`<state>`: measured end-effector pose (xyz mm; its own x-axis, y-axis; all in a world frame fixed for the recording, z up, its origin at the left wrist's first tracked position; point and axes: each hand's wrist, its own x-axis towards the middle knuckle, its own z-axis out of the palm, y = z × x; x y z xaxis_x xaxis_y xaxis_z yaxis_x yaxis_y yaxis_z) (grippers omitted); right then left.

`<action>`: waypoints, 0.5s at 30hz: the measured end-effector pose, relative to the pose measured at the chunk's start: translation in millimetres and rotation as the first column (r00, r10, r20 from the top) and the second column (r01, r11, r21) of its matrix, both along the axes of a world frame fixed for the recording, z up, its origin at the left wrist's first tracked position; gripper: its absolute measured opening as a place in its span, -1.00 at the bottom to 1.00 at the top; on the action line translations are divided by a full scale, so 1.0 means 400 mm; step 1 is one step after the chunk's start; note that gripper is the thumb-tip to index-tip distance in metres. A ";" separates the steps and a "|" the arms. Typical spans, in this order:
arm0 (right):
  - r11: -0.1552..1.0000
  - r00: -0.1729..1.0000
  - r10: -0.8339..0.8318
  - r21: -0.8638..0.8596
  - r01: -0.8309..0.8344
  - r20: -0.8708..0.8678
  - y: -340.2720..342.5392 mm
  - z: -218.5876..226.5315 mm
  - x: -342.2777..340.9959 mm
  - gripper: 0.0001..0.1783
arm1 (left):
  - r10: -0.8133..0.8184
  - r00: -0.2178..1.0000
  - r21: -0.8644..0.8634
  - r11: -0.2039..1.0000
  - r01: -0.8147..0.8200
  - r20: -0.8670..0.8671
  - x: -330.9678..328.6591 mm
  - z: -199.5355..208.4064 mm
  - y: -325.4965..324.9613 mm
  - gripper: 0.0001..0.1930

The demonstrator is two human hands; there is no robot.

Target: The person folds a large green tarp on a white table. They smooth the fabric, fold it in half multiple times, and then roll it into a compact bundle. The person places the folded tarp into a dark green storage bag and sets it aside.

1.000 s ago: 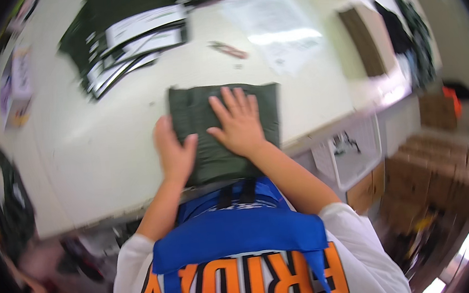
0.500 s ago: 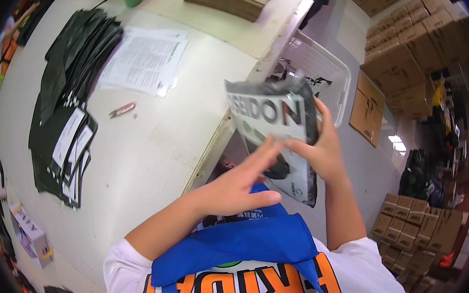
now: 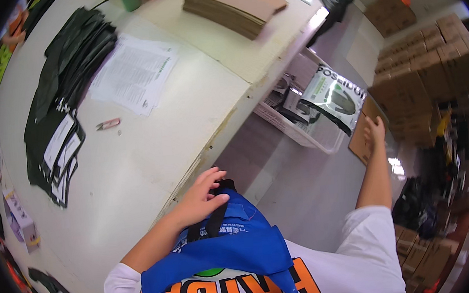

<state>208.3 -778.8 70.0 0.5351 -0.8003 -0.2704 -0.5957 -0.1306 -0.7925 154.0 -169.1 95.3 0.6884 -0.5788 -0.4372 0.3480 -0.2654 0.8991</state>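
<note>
A clear-and-black plastic packet (image 3: 332, 98) with a dark item inside is tilted over the white plastic basket (image 3: 333, 147) beside the table. My right hand (image 3: 375, 134) is stretched out just right of the packet's lower corner, fingers apart, with a small gap between them. Several dark packaged pieces lie in the basket. My left hand (image 3: 199, 198) hovers by the table edge above my blue apron (image 3: 252, 215), its fingers loosely spread and holding nothing. Black straps on the apron pass just below it.
On the white table (image 3: 150, 154) lie a pile of dark green fabric pieces (image 3: 70, 77) with white labels, paper sheets (image 3: 134, 71), red-handled thread snips (image 3: 109, 124) and stacked cardboard (image 3: 227, 9). A flat carton (image 3: 360, 143) leans past the basket. Brown boxes (image 3: 426, 83) are stacked at right.
The packet has left my hands and moved away to the right, over the basket. My right arm has stretched out to the right; my left hand has drawn back left toward the table edge.
</note>
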 end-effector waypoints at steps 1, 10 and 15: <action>0.995 0.996 0.091 0.038 -0.091 -0.003 -0.004 -0.080 0.008 -0.19 | 0.083 0.996 0.047 0.996 -0.082 -0.015 -0.008 -0.002 0.025 -0.44; 0.498 0.421 0.863 0.604 -0.623 -0.278 0.623 -0.428 -0.036 -0.45 | 0.911 0.308 0.117 0.350 -0.930 -0.275 -0.530 -0.153 0.329 -0.67; -0.119 -0.268 0.939 0.528 -0.841 -0.216 0.952 -0.440 -0.215 -0.44 | 0.967 0.231 0.549 0.250 -0.798 -0.104 -0.946 -0.469 0.321 -0.53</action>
<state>122.4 -398.1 -106.1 0.4025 0.5098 -0.7603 -0.1029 -0.8001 -0.5910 -224.6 -40.9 -92.2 0.3776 0.5407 -0.7517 0.7927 0.2309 0.5642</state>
